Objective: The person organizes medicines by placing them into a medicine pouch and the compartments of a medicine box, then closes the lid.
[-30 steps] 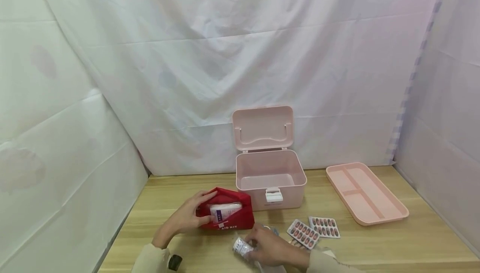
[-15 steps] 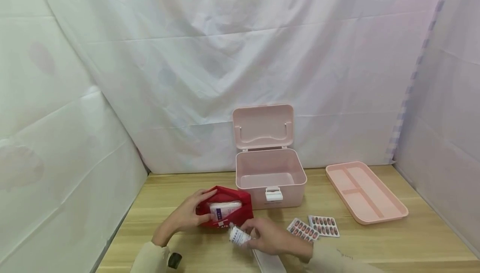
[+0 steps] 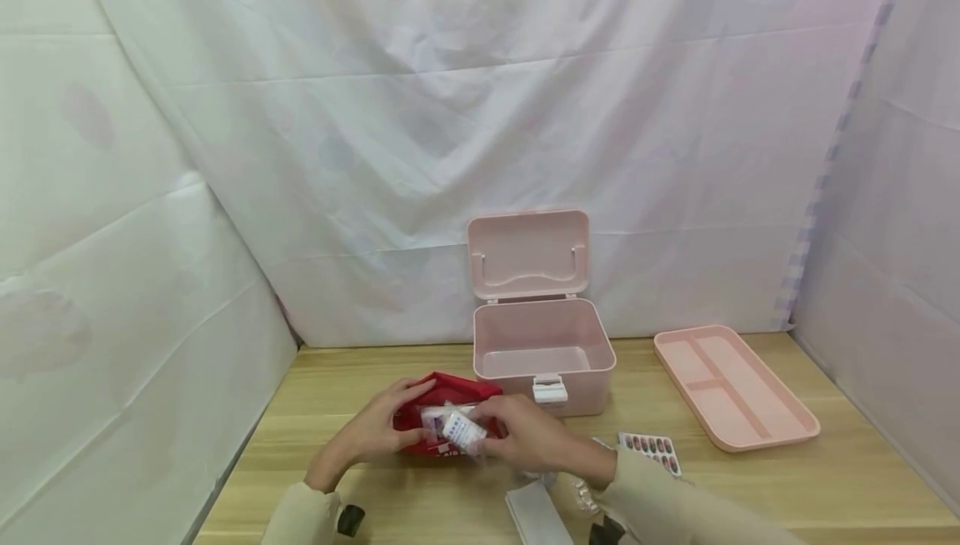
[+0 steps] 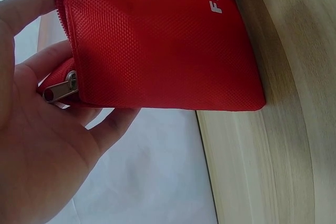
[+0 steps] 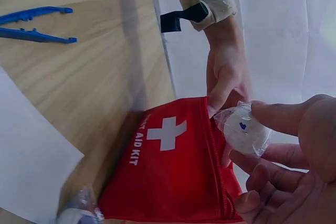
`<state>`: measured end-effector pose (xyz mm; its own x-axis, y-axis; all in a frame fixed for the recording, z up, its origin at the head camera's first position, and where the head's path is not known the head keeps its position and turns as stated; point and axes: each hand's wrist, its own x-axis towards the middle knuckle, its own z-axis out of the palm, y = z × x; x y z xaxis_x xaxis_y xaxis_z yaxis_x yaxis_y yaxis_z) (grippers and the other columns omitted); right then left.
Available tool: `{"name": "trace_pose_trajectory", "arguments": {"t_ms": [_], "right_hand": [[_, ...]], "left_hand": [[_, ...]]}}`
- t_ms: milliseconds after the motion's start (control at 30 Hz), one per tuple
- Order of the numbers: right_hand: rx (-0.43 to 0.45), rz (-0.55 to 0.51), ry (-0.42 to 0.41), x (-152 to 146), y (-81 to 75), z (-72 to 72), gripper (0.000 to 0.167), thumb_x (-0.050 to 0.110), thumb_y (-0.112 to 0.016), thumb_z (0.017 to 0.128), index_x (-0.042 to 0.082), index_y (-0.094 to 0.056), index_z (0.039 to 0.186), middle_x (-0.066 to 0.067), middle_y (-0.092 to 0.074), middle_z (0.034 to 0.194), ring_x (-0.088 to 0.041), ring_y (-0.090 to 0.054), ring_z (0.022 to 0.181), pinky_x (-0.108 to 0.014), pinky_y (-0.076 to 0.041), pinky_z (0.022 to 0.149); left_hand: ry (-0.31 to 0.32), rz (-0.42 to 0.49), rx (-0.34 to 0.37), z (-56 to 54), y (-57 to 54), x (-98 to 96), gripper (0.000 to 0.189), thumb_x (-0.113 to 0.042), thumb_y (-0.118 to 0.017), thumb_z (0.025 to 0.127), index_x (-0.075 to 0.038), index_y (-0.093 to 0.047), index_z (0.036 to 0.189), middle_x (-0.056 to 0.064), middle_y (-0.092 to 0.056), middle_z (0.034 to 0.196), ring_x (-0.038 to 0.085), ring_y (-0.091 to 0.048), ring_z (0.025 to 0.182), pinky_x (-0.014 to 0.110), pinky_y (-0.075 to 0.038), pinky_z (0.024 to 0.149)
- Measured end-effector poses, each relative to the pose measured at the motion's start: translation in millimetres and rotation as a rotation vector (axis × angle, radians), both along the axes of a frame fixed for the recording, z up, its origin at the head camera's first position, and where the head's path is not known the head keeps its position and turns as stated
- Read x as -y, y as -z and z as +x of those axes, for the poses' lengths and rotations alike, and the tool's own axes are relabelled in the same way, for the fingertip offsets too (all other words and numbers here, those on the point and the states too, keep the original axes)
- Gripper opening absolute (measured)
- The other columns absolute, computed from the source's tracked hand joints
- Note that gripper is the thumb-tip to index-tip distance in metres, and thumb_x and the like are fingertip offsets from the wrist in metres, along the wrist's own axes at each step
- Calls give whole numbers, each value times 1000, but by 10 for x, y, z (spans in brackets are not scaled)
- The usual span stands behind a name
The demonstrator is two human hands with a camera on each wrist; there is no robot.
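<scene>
A red first aid pouch (image 3: 448,383) stands with its zipped mouth spread apart. My left hand (image 3: 372,428) grips the pouch's left edge, thumb in front and fingers behind; the zipper pull (image 4: 64,88) shows beside the palm. At the opening, my right hand (image 3: 534,438) pinches a small white bandage roll (image 3: 462,431) in clear plastic, its round end (image 5: 244,132) turned to the right wrist camera. Behind the roll, a white plastic packet (image 3: 431,418) lies inside the pouch, partly hidden.
Behind the pouch stands a pink box (image 3: 517,399) with its lid up. A pink divided tray (image 3: 759,378) lies at right. Nearer are a capsule blister pack (image 3: 651,447), a flat white item (image 3: 538,516), blue tweezers (image 5: 39,35) and another plastic-wrapped piece (image 5: 79,216).
My right hand has lifted the bandage roll from the table in front and carried it up and left to the pouch's mouth. The left hand has kept its grip on the pouch.
</scene>
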<state>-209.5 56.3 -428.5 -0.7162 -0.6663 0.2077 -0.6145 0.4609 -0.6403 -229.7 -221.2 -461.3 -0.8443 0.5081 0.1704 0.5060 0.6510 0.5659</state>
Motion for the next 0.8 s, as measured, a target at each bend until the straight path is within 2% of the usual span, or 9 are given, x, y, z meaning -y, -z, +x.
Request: {"name": "trace_pose_trajectory", "arguments": {"t_ms": [100, 233, 400, 533, 667, 800], "right_hand": [[-39, 16, -7, 61, -36, -56, 31, 21, -79, 85, 11, -73, 114, 9, -68, 92, -4, -57, 77, -17, -48, 67], [-73, 33, -38, 137, -81, -121, 28, 19, -78, 86, 11, -73, 112, 5, -71, 98, -3, -62, 83, -19, -52, 73], [-37, 57, -22, 212, -103, -189, 27, 18, -77, 87, 11, -73, 113, 4, -70, 98, -5, -62, 84, -22, -53, 75], [0, 83, 0, 262, -100, -237, 26, 19, -76, 88, 12, -73, 113, 6, -69, 98, -4, -60, 84, -19, -52, 74], [-11, 98, -10, 322, -99, -254, 25, 17, -75, 88, 12, -73, 112, 5, -70, 99, -4, -60, 84, -16, -50, 72], [-52, 135, -23, 385, -85, -264, 27, 18, -75, 88, 11, -72, 114, 3, -70, 103, -4, -59, 88, -16, -49, 74]], "left_hand": [[-8, -4, 20, -5, 7, 0, 68, -21, -77, 83, -12, -50, 145, 14, -50, 140, 33, -52, 122, 58, -46, 96], [-11, -3, 12, -8, 15, 3, 69, -22, -78, 83, -12, -51, 145, 14, -50, 140, 34, -51, 124, 59, -45, 97], [-3, -7, -7, -10, 20, 5, 68, -25, -78, 83, -13, -51, 145, 10, -52, 138, 31, -53, 123, 56, -45, 99], [-3, -6, 2, -11, 19, 3, 68, -26, -79, 83, -13, -52, 145, 11, -52, 138, 32, -53, 123, 58, -45, 98], [-6, 3, 25, -12, 16, 3, 70, -26, -79, 83, -12, -50, 145, 12, -51, 140, 32, -52, 124, 58, -44, 99], [-4, 12, 37, -22, 5, 6, 72, -27, -79, 83, -12, -49, 147, 7, -51, 141, 27, -51, 124, 52, -45, 100]]}}
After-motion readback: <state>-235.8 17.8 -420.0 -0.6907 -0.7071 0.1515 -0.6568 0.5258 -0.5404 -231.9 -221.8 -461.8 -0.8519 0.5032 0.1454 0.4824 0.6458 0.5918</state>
